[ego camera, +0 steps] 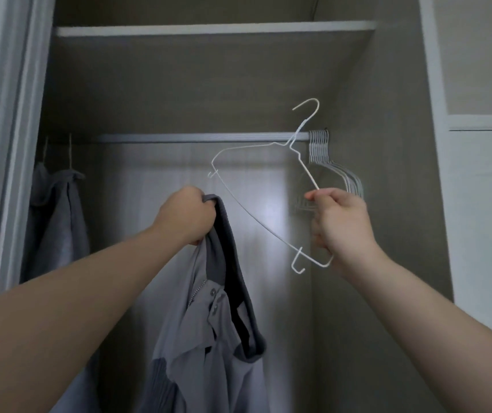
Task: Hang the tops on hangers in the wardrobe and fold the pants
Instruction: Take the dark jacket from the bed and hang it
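Note:
My left hand (pixel 186 216) grips the dark ribbed collar of a grey zip-up top (pixel 209 317), which hangs down below my fist in front of the open wardrobe. My right hand (pixel 338 223) holds a white wire hanger (pixel 240 205) by one of its arms; the hanger is tilted, its hook pointing up and right near the rail (pixel 197 137). Hanger and top are apart, the hanger's lower bar passing just right of the collar.
A bunch of several white hangers (pixel 323 153) hangs at the rail's right end. Grey garments (pixel 55 222) hang at the far left of the wardrobe. A shelf (pixel 215 28) runs above the rail. Wardrobe side panels flank the opening.

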`<state>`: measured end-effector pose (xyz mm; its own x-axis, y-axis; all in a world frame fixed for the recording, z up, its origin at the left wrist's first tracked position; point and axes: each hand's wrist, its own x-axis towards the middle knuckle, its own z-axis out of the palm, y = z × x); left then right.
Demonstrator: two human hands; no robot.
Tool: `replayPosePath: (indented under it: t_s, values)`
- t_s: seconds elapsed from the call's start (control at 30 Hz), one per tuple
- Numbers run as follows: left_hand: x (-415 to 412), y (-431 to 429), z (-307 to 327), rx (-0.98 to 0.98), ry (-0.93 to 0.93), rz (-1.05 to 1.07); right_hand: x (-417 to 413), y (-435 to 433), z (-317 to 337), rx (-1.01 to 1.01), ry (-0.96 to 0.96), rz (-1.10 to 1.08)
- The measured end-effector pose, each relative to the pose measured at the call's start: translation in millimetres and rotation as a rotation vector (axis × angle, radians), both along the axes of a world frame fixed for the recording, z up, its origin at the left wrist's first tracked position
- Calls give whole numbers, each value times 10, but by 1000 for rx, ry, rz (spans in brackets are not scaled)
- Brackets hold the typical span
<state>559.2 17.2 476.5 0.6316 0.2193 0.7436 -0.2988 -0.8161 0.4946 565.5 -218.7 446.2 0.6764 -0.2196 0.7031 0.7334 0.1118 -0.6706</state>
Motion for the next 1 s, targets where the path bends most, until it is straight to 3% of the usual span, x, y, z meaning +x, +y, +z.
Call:
replayPosePath:
  t_s: [0.27,0.5,0.63,0.87,1.0]
  values:
    - [-636,-547,-274,-87,65,-3,-1080,-659,-657,113,0,104]
    - [-1433,-1255,-690,-156,112,59,-1922,-1828,-1305,194,11,234]
    - [-1870,-1690,-1029,-163,161,98,-2267,-2426,-1706,130,35,258]
    - [-2528,-2416,-1460,-99,283,108,-2412,-3136,-2006,-111,446,278]
    - [-2837,-2745,-1807,-61,374,89,-2837,-3476,-2431,-155,440,391]
